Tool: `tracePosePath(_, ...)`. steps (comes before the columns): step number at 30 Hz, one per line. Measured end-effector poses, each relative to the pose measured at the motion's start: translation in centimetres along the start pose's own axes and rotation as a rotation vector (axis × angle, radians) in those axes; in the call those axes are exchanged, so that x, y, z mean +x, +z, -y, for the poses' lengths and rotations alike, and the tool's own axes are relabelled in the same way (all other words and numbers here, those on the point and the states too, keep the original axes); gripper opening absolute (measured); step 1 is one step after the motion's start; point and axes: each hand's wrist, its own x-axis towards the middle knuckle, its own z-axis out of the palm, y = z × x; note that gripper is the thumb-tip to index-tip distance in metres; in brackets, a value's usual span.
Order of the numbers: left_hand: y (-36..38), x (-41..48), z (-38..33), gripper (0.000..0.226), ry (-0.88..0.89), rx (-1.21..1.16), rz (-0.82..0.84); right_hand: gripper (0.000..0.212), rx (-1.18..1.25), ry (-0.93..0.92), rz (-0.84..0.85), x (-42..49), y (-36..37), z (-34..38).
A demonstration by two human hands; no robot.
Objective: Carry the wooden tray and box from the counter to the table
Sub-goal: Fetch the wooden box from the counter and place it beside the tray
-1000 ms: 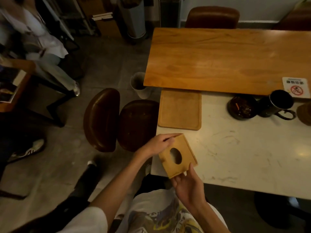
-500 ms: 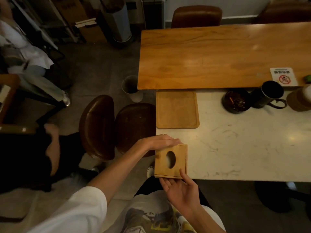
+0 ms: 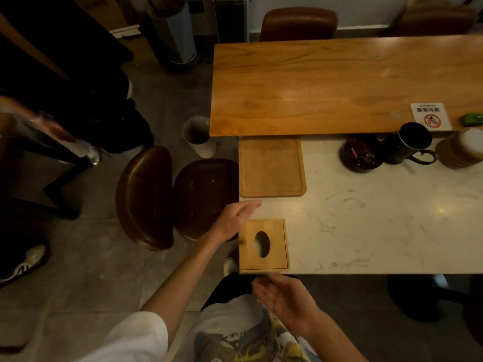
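Note:
A square wooden box (image 3: 274, 245) with an oval hole in its top rests flat on the near left corner of the white marble table (image 3: 379, 210). The wooden tray (image 3: 271, 167) lies on the same table just beyond it, against the edge of the higher wooden tabletop. My left hand (image 3: 235, 220) hovers at the box's left side, fingers spread, holding nothing. My right hand (image 3: 285, 296) is open, palm up, just below the table's front edge, apart from the box.
A dark ashtray (image 3: 362, 156), a black mug (image 3: 409, 145) and a stack of coasters (image 3: 461, 148) stand at the table's far right. A brown chair (image 3: 177, 197) sits left of the table, a white bin (image 3: 198, 135) behind it. Another person's legs are at far left.
The box went from tilted in both hands to lying flat on the table corner. Both hands have let go and drawn slightly away from it.

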Motion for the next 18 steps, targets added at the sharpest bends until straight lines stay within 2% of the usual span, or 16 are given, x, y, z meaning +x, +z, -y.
tracePosePath(2, 0.1, -1.6, 1.4, 0.041, 0.007, -0.093, -0.282, 0.036, -0.259, 0.038, -0.056, -1.1, -0.7, 0.8)
tracePosePath(3, 0.5, -2.6, 2.2, 0.041, -0.024, -0.142, -0.371, 0.026, -0.39, -0.035, -0.123, -1.6, -1.0, 1.1)
tracePosePath(4, 1.0, -3.7, 2.8, 0.043, -0.069, -0.191, -0.413, 0.019, -0.506, -0.191, -0.211, -1.8, -1.5, 1.4)
tracePosePath(6, 2.4, -5.8, 4.3, 0.049, -0.171, -0.257, -0.356, 0.016, -0.805, -0.635, -0.416, -1.9, -2.5, 2.0)
tracePosePath(7, 3.1, -6.7, 4.8, 0.053, -0.199, -0.278, -0.291, 0.017, -0.998, -0.811, -0.45, -1.7, -2.9, 2.3)
tracePosePath(8, 3.8, -7.6, 5.5, 0.06, -0.196, -0.311, -0.214, 0.032, -1.219, -0.895, -0.433, -1.2, -3.5, 2.8)
tracePosePath(10, 5.0, -8.9, 6.3, 0.078, -0.16, -0.36, -0.044, 0.075, -1.569, -0.84, -0.333, 0.4, -5.0, 3.7)
tracePosePath(11, 5.6, -9.2, 6.5, 0.09, -0.151, -0.314, 0.02, 0.088, -1.697, -0.811, -0.305, 1.4, -5.7, 4.1)
tracePosePath(12, 6.1, -9.5, 6.7, 0.101, -0.139, -0.24, 0.062, 0.093, -1.806, -0.809, -0.282, 2.0, -6.0, 4.2)
tracePosePath(14, 6.7, -9.6, 6.8, 0.113, -0.121, -0.113, 0.086, 0.088, -1.908, -0.856, -0.253, 3.2, -6.5, 4.1)
tracePosePath(18, 6.6, -9.1, 6.5, 0.101, -0.071, 0.008, 0.028, 0.085, -1.919, -0.915, -0.252, 3.9, -6.1, 4.3)
